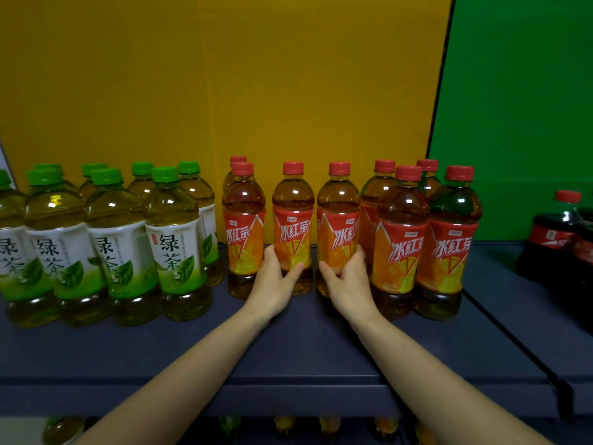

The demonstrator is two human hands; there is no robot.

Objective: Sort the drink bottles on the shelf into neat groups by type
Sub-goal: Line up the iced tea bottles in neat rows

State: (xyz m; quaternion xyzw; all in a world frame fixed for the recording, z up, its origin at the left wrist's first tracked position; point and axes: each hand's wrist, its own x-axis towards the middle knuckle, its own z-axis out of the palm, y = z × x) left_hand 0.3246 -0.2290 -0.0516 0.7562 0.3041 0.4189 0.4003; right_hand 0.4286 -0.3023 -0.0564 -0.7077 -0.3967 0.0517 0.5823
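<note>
While both arms are reaching over the dark shelf (192, 348), the left hand (272, 285) is gripping an orange-label bottle (292, 232) low on its body, thumb and fingers curling round it. The right hand (351, 284) is gripping the neighbouring orange-label bottle (338, 232) the same way. Both bottles are standing upright on the shelf, mid-row, with more red-capped bottles (449, 245) crowding either side. Green-capped bottles (118, 248) are standing grouped at the left, and dark cola bottles (552, 239) are sitting well apart at the right.
</note>
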